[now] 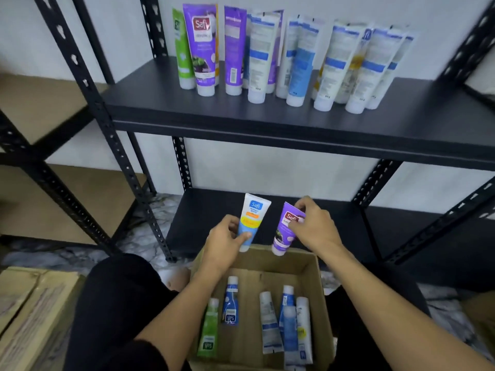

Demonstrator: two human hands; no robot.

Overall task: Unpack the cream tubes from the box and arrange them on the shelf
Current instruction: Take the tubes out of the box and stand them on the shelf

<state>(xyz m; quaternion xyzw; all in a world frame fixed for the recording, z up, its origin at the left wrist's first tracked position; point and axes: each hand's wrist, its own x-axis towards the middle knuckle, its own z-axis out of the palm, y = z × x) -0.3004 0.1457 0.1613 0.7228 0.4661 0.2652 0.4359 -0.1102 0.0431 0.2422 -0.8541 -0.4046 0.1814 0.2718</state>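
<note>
Near field: I see dark-clothed knees (117, 303) either side of an open cardboard box (318, 285) on the marble-patterned floor (150, 218); a closed carton (32, 311) lies at lower left.
Box contents: I count a green tube (208, 328), a dark blue tube (230, 301) and a cluster of white-and-blue tubes (286, 322) lying flat on the box bottom, some overlapping.
Left hand (223, 243): forearm reaches forward over the box; fingers and thumb wrap the lower body of a white, blue and yellow tube (253, 218), cap down, tilted slightly right.
Right hand (316, 226): forearm comes in from lower right; fingertips pinch the upper crimped end of a purple tube (285, 232), cap down, leaning left.
Relation: I note the two held tubes are side by side, apart, above the box's far edge and in front of the lower shelf (214, 210).
Obstructions: a black slotted upright (126, 167) stands left of the hands; the upper shelf's front lip crosses above them.
Upper shelf (241, 113): a row of tubes (267, 54) stands cap down against the wall, green and purple at left, white-and-blue to the right, closely packed.
Far left: a second rack with tan boards (40, 108), blurred.
</note>
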